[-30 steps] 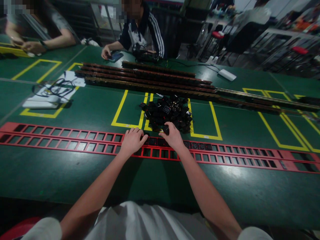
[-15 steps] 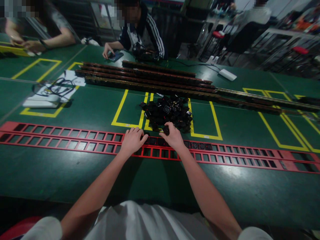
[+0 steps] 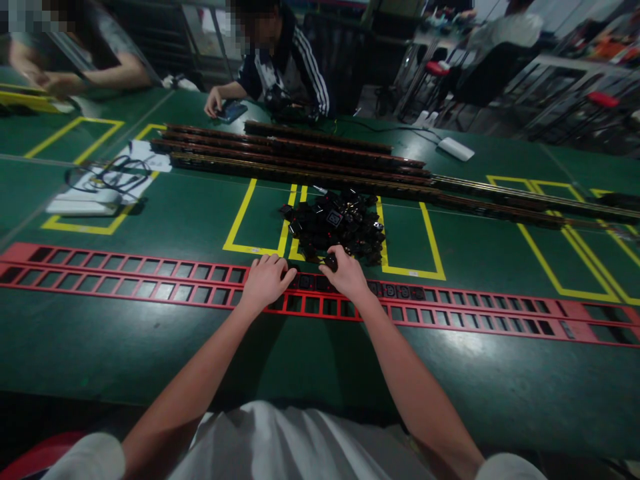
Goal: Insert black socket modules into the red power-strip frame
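Across the green table lie two long red slotted strips (image 3: 175, 269), side by side. Black power sockets (image 3: 390, 291) fill several slots of the far strip around its middle. My left hand (image 3: 267, 277) rests on that strip, fingers over its far edge and thumb held apart beside a seated socket. Fingers and thumb of my right hand (image 3: 346, 272) close round a loose black power socket (image 3: 330, 263) just above the strip. Part of that socket is hidden by the hand. Right behind it is a heap of black sockets (image 3: 335, 223).
Long dark metal rails (image 3: 300, 160) lie behind the heap. To the left, a white device (image 3: 83, 203) and a coiled black cable (image 3: 113, 175) lie on papers. Across the table, a person's hand (image 3: 214, 101) touches a phone (image 3: 231, 111). A white power strip (image 3: 455, 149) lies back right.
My right hand and the socket in it have shifted very slightly. My left hand stays in place on the strip.
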The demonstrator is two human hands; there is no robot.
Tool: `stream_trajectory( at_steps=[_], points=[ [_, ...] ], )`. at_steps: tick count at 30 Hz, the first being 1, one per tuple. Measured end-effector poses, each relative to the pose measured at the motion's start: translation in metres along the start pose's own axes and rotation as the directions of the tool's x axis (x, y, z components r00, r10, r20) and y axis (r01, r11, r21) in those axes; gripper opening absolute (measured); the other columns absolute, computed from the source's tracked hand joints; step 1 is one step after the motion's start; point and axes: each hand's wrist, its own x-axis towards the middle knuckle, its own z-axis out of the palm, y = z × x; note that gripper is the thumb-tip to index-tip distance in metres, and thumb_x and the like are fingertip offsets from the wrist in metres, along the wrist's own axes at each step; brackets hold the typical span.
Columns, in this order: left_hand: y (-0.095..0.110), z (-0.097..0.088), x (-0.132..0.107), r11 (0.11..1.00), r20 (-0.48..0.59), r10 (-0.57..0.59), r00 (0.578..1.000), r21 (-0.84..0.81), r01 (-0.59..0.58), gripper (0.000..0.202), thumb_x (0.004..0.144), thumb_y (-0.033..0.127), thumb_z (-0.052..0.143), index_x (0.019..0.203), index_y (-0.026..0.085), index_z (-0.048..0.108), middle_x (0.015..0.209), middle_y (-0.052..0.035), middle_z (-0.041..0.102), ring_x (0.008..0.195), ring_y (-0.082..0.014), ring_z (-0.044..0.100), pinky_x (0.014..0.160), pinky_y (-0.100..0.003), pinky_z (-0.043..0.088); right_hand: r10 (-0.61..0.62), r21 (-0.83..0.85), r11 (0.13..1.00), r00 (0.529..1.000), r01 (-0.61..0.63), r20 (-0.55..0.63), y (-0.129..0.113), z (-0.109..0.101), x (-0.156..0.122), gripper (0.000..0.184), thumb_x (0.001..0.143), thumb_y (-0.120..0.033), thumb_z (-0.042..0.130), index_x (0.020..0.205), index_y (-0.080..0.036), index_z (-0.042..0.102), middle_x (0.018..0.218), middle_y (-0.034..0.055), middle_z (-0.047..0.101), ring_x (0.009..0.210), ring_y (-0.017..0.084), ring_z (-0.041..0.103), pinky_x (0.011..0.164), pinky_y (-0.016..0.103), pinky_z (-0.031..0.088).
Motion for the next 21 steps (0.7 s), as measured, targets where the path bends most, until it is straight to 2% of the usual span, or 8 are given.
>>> stream_trajectory(
  at_steps=[21],
  points=[
    [-0.0006, -0.0003, 0.0003, 0.999, 0.015, 0.024, 1.000, 0.021, -0.024, 0.042, 0.106, 0.051, 0.038, 0.090, 0.022, 0.064, 0.099, -0.0112, 0.067, 0.101, -0.0312, 0.058, 0.086, -0.045, 0.041, -0.007, -0.088, 0.996, 1.000, 0.008, 0.017, -0.0032, -0.0012, -0.0013, 0.034, 0.090, -0.034, 0.071, 0.121, -0.027, 0.059, 0.099, 0.0047, 0.076, 0.086, 0.028, 0.073, 0.073, 0.033, 0.051]
  ],
)
